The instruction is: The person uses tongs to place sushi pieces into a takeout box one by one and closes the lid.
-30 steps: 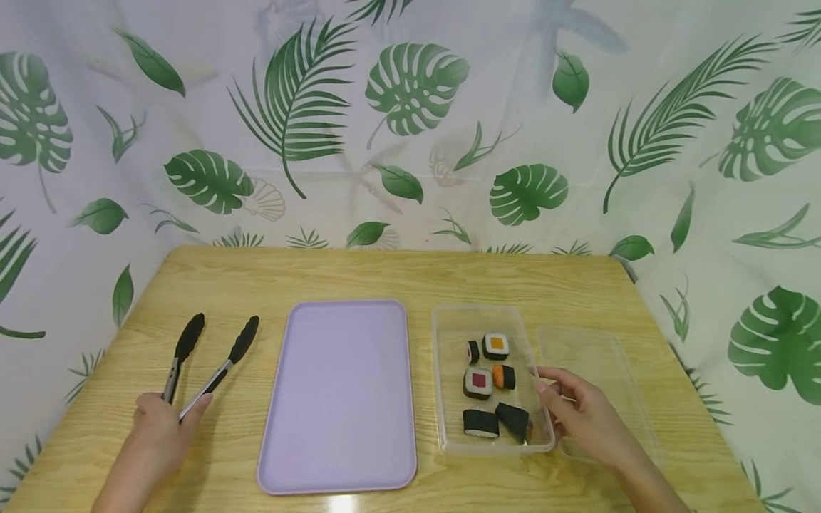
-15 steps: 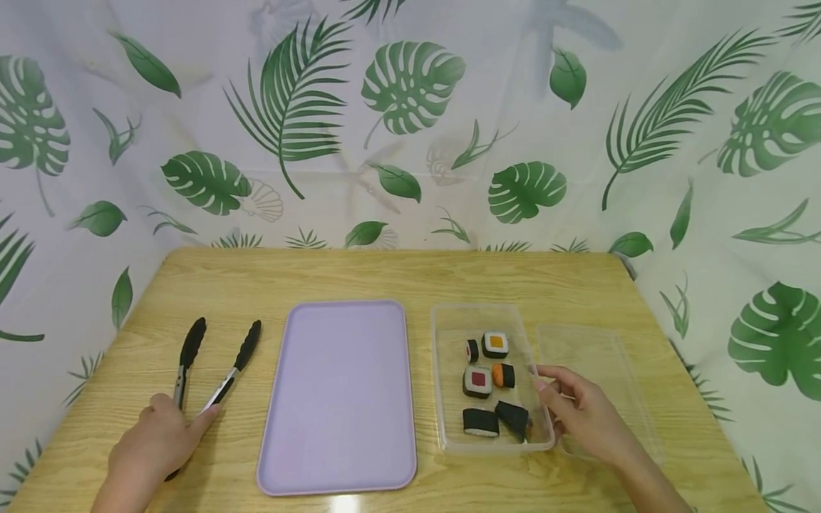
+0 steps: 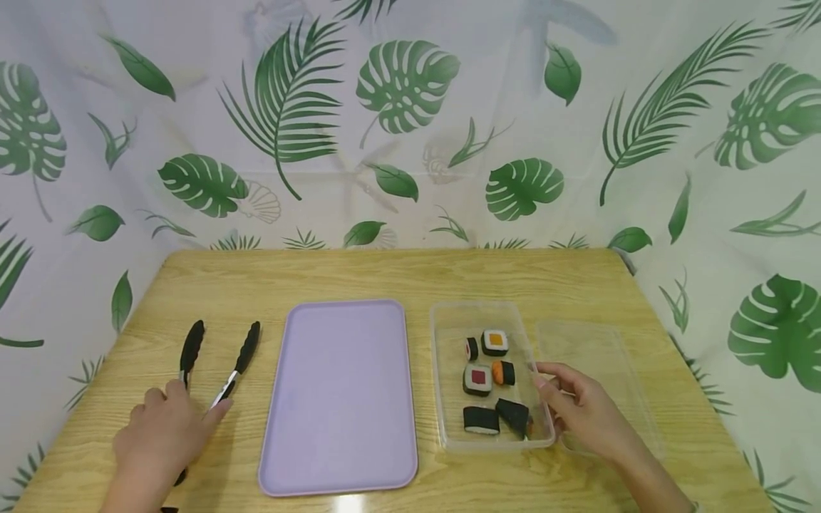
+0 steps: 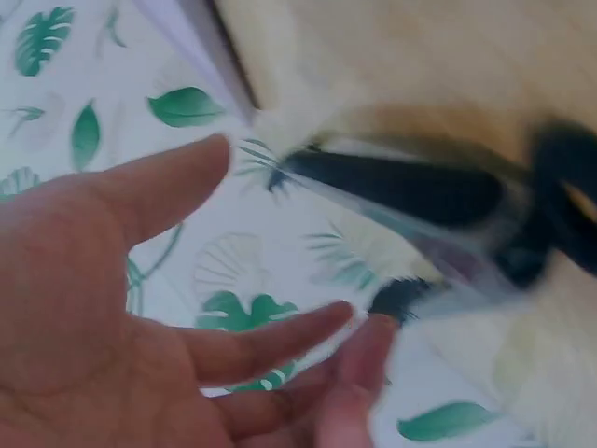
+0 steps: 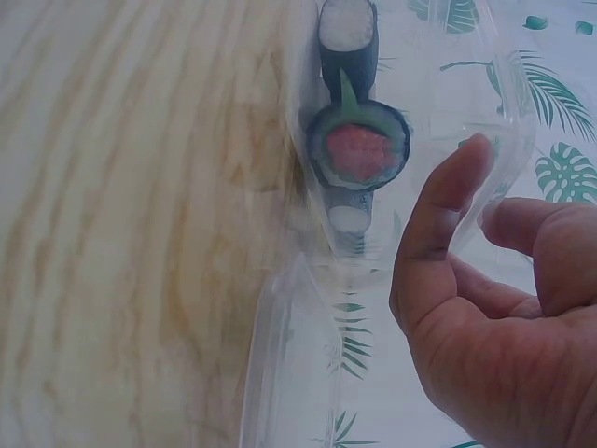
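My left hand [image 3: 160,431] is over the black-and-silver tongs [image 3: 246,347], which lie on the table with their arms spread and black tips pointing away. In the left wrist view, thumb and index finger are stretched out and parted; other fingertips come right at one arm of the blurred tongs [image 4: 401,187]. Black ends of the tongs show behind the wrist in the head view. My right hand [image 3: 586,410] pinches the right wall of a clear plastic box [image 3: 436,370] between thumb and fingers. Inside are several sushi pieces, among them a square roll [image 3: 477,379] with a red centre.
A lilac tray [image 3: 346,399] lies between the tongs and the box. Right of the box, partly under my right hand, is a clear lid [image 3: 603,349]. A leaf-printed cloth [image 3: 410,142] hangs behind the wooden table [image 3: 385,274].
My left hand has moved forward along the tongs, its fingers loosening, and the rear ends now show behind it. My right hand stays at the box wall.
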Available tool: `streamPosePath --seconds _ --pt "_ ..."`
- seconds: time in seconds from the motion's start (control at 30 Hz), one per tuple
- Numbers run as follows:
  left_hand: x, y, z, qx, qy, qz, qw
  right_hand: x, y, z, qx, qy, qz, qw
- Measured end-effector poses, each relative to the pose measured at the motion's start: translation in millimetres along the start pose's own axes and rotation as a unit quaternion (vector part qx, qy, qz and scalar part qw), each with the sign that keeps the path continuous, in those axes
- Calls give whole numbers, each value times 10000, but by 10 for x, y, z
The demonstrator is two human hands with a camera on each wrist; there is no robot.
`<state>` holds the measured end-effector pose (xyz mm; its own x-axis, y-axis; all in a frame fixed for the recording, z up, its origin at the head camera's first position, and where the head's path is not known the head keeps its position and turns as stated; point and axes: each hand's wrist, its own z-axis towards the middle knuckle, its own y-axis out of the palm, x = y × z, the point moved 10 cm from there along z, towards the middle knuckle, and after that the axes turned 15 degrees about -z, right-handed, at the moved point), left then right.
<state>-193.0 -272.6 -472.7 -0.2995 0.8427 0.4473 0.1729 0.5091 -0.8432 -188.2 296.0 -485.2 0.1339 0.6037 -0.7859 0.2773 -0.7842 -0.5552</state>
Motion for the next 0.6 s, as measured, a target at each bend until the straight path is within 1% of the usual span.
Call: streamPosePath --seconds 0.03,0.07,0.1,0.13,0.17,0.2,0.23,0.27,0.33,0.37,0.4,0.47,0.53,0.6 --pt "122 -9 -10 119 217 -174 9995 0 -6 0 5 -1 -13 10000" --pt "270 -13 -18 233 510 -376 9977 3 -11 1 10 5 -23 10000" --pt "439 -8 -34 281 843 -654 9939 5 -15 1 15 9 -41 10000" --pt "619 13 -54 228 1175 -993 9878 8 -20 0 26 12 -65 10000" --pt "807 51 -78 105 1486 -1357 9795 13 -23 -1 30 19 -77 10000" --pt "1006 94 -113 -49 1857 -1731 9672 19 -25 -3 35 28 -89 10000" --pt "1205 145 -151 -233 2189 -2066 9533 26 -29 -6 41 37 -97 9999" --pt "1405 199 -194 -424 2506 -2368 9377 27 -33 -11 50 3 -103 9999" --pt "1787 322 -295 -871 3002 -2846 9062 25 -55 -33 121 -79 -98 9998" --pt "1970 394 -348 -1087 3192 -2973 8933 19 -71 -48 154 -135 -55 9998" --pt "2151 467 -403 -1351 3354 -3075 8802 12 -100 -65 237 -214 -42 9995" --pt "2490 624 -517 -1928 3541 -3210 8570 4 -194 -101 460 -347 -61 9983" --pt "2811 776 -643 -2536 3629 -3209 8372 10 -327 -139 746 -425 -153 9962" --pt "3115 910 -770 -3068 3766 -3165 8148 26 -484 -179 1062 -496 -311 9926"
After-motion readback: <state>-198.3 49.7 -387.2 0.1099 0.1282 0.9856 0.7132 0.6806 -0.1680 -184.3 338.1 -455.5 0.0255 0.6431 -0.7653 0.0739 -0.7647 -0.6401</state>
